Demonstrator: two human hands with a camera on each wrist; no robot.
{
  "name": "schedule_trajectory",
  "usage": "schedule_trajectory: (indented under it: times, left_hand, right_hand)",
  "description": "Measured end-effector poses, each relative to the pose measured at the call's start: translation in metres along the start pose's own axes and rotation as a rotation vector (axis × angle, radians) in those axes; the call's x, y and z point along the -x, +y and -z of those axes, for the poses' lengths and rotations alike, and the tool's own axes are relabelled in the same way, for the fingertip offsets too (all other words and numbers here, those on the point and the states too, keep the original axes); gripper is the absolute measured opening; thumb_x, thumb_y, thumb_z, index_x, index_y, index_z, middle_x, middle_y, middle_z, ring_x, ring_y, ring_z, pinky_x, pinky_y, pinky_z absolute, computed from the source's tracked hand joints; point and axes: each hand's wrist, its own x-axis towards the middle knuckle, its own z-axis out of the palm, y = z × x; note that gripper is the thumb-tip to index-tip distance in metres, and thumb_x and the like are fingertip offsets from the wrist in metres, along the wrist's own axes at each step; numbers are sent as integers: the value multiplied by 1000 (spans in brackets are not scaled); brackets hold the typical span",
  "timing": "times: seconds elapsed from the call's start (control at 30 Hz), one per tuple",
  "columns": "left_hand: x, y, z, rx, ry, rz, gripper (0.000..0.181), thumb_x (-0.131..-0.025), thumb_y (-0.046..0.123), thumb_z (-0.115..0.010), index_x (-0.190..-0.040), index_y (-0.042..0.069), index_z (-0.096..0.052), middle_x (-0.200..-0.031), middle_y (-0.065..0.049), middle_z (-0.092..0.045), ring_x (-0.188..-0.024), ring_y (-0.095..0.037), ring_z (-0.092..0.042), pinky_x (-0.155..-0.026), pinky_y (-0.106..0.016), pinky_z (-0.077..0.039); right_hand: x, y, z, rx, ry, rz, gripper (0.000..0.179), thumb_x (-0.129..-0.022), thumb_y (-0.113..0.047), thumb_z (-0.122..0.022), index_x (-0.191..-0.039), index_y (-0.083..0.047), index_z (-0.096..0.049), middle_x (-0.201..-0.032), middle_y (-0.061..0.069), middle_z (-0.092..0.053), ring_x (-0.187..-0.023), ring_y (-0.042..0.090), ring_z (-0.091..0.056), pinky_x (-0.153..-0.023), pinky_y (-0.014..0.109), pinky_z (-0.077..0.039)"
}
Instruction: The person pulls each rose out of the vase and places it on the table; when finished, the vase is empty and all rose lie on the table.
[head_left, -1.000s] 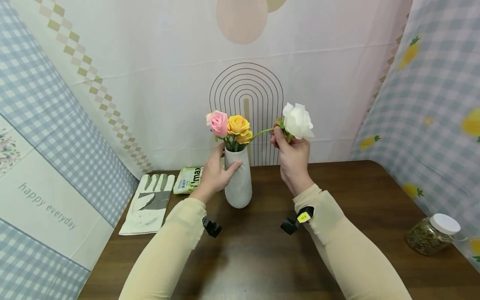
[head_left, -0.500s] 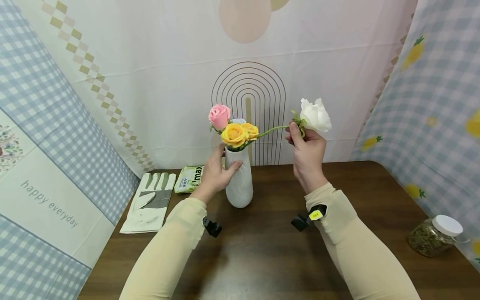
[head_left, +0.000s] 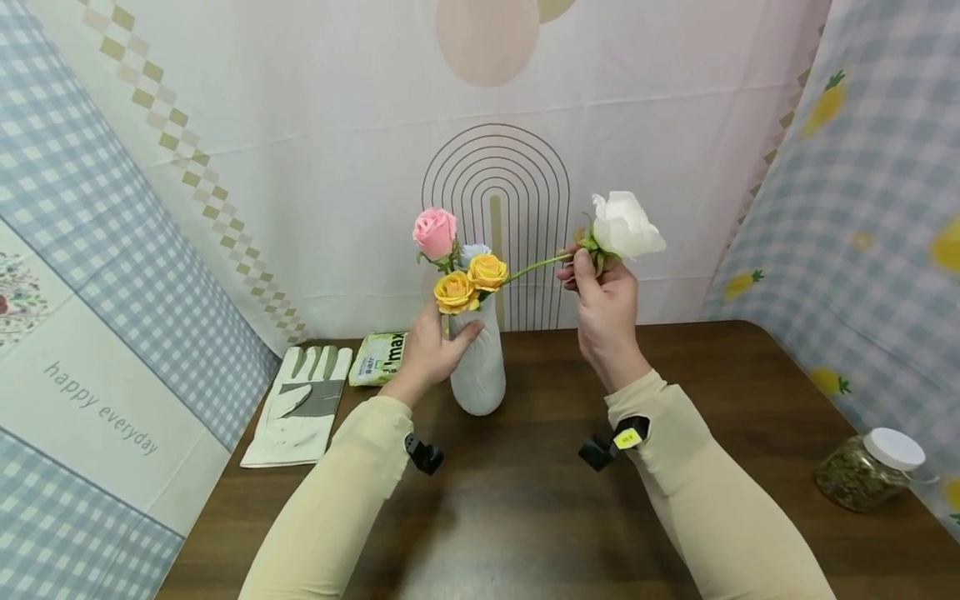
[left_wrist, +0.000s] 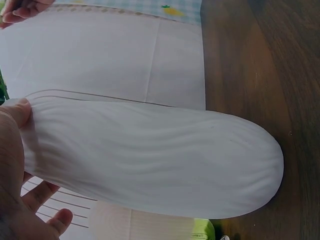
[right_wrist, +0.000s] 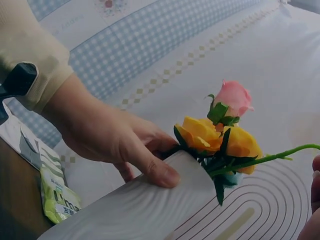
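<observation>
A white ribbed vase (head_left: 480, 371) stands upright on the table. My left hand (head_left: 433, 350) grips it around the neck, thumb across the front. Out of its mouth rise a pink rose (head_left: 435, 232), two yellow roses (head_left: 487, 272) and a pale blue flower (head_left: 474, 252) partly hidden behind them. To the right of the vase, my right hand (head_left: 607, 312) pinches a white rose (head_left: 626, 225) just below its bloom. The green stem (right_wrist: 280, 154) of that rose bends across to the vase mouth, where its lower end is hidden.
At the back left of the wooden table (head_left: 517, 517) lie a white and grey glove (head_left: 296, 412) and a green packet (head_left: 377, 360). A lidded jar of dried bits (head_left: 866, 471) stands at the right edge. Printed cloth (head_left: 360, 208) hangs behind.
My right hand has moved rightward with the white rose, then slightly back left. The yellow roses have shifted and spread apart, and the blue flower shows now. My left hand has stayed on the vase.
</observation>
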Motion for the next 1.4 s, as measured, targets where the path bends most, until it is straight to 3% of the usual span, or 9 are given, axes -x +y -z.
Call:
schedule_trajectory:
  times: [0.17, 0.3, 0.53, 0.7, 0.9, 1.2, 1.3, 1.4]
  left_hand:
    - [1, -1, 0, 9, 3, -10, 71, -88, 46, -66, -142, 10, -37, -138, -13, -51, -126, -28, -49, -103, -45, -39]
    - [1, -1, 0, 3, 8, -19, 72, -88, 45, -66, -143, 10, -37, -137, -13, -51, -125, -29, -50, -102, -45, -40]
    - [1, 0, 1, -2, -4, 0, 74, -88, 47, -66, -143, 7, -37, -140, -15, -49, -126, -30, -48, -103, -45, -39]
    - [1, 2, 2, -18, -14, 32, 75, -88, 48, -65, -144, 8, -37, -140, -14, -49, -126, -30, -48, -103, -45, -39]
    - [2, 3, 3, -10, -15, 34, 73, -88, 48, -65, -144, 9, -37, -141, -13, -48, -127, -29, -48, -104, -44, -39]
    - [3, 1, -1, 1, -35, 40, 75, -88, 50, -64, -145, 10, -36, -142, -11, -47, -128, -27, -47, -104, -43, -39]
    - [3, 1, -1, 1, -33, 42, 75, -88, 50, -64, -145, 10, -36, -143, -11, -47, -128, -27, -46, -105, -43, -38]
    - [3, 1, 1, 4, -22, 39, 74, -88, 50, -64, -144, 10, -37, -142, -12, -47, -128, -27, -47, -104, -43, -38]
  right_hand:
    - [1, -6, -4, 9, -29, 75, 21, -99, -9, -51, -114, 4, -57, -96, 10, -65, -78, 20, -59, -70, 28, -45]
    - [-5, -10, 4, -80, 80, 34, 15, -99, -9, -51, -109, -1, -59, -93, 11, -64, -74, 18, -58, -67, 26, -43]
    - [-18, -14, 53, -289, 294, -10, 19, -97, -11, -55, -112, 0, -57, -89, 13, -62, -65, 17, -58, -58, 22, -43]
    - [-14, -12, 94, -314, 374, -60, 22, -95, -14, -56, -111, 2, -55, -87, 16, -63, -61, 19, -58, -52, 22, -45]
    - [8, 6, 139, -175, 430, -138, 22, -95, -17, -59, -104, 3, -57, -80, 14, -67, -59, 17, -59, -51, 22, -45]
    - [53, 38, 212, 166, 473, -312, 28, -92, -21, -64, -106, 3, -66, -70, 2, -68, -64, 10, -54, -53, 18, -38]
    - [61, 42, 230, 283, 432, -396, 27, -92, -25, -65, -106, -1, -62, -71, -2, -69, -67, 8, -56, -57, 16, -40]
    - [67, 43, 245, 478, 318, -490, 38, -91, -32, -65, -116, -4, -59, -88, -8, -71, -92, 7, -58, -70, 13, -41]
